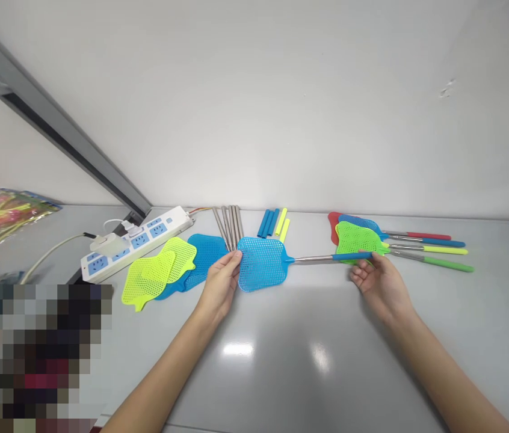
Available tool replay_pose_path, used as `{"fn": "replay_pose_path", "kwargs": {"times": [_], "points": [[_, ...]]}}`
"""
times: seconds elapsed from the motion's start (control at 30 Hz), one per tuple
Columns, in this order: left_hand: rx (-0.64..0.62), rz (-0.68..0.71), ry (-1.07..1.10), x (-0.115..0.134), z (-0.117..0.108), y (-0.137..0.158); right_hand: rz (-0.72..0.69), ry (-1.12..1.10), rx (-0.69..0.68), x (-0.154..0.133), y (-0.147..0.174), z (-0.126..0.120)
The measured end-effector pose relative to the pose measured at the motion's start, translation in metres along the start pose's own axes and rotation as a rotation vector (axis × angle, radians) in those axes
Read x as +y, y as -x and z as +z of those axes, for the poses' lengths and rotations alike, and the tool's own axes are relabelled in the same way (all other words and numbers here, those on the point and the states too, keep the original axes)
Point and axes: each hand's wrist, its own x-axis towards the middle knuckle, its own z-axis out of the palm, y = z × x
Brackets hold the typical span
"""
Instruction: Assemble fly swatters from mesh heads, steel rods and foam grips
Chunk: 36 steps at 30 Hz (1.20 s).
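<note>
A blue fly swatter (263, 264) with a metal rod and blue grip is stretched level between my two hands. My left hand (222, 282) pinches the left edge of its mesh head, thumb on top. At the other end, my right hand (378, 282) holds the tip of the blue grip between thumb and fingers. Beyond my right hand lie several assembled swatters, with a green mesh head (358, 239) on top and red and blue heads partly hidden below. Left of my left hand, loose yellow swatter heads (148, 279) overlap blue swatter heads (207, 255).
Several metal rods (234, 225) lie near the wall, beside blue grip tubes (268, 222) and yellow grip tubes (282, 222). A white power strip (137, 243) with plugs and cables sits at the left. Plastic-wrapped items (6, 213) and a grey metal post (65, 126) stand farther left.
</note>
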Motion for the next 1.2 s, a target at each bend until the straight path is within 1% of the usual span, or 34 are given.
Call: {"fn": "replay_pose_path", "kwargs": {"times": [0.13,0.37,0.67,0.77,0.9,0.97,1.03,1.2], "points": [[-0.004,-0.009,-0.027,-0.001,-0.005,-0.004,-0.012,0.008,0.006,0.001,-0.003,-0.002],[0.038,0.113,-0.181,-0.003,-0.007,-0.005,-0.016,-0.010,0.005,0.002,-0.002,-0.002],[0.025,0.150,-0.275,-0.002,-0.008,-0.006,-0.016,-0.010,-0.001,0.002,-0.003,-0.003],[0.049,0.232,-0.357,0.000,-0.007,-0.005,-0.019,-0.005,-0.009,0.001,-0.001,-0.002],[0.162,0.435,-0.532,0.005,-0.007,-0.004,-0.024,-0.016,-0.043,-0.002,0.002,-0.001],[0.195,0.481,-0.575,0.008,-0.006,-0.003,-0.037,-0.025,-0.057,-0.003,0.003,0.000],[0.167,0.478,-0.577,0.010,-0.004,-0.002,-0.058,-0.033,-0.063,-0.003,0.003,0.001],[0.021,0.486,-0.491,0.011,-0.001,0.003,-0.085,-0.043,-0.035,-0.005,0.003,0.001]]}}
